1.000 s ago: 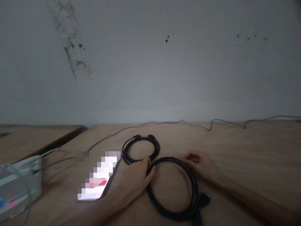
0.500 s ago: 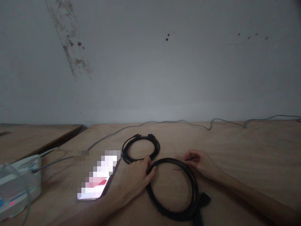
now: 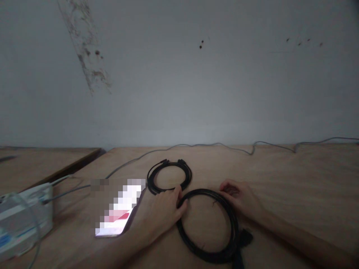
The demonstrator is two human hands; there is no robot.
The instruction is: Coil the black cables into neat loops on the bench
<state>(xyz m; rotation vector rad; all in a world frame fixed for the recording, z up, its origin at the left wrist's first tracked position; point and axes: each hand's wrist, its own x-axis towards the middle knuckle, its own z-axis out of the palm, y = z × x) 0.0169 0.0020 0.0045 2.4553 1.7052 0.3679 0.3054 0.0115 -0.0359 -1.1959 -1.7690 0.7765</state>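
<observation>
A coil of black cable lies on the wooden table, with a dark plug at its lower right. My left hand is closed on the coil's upper left side, thumb and fingers around the strands. At the coil's upper right, my right hand has its fingers curled and its fingertips against the cable. A thin tie end pokes into the ring near those fingertips. Just behind my left hand lies a second, smaller coil of black cable, with two connector ends at its far side.
A phone with a lit, partly blurred screen lies left of my left hand. A white power strip with cords sits at the far left. One grey cord runs along the table's back edge by the wall.
The whole view has shifted slightly. The tie end inside the larger coil now stands at a different angle. Both hands keep nearly the same places on the coil.
</observation>
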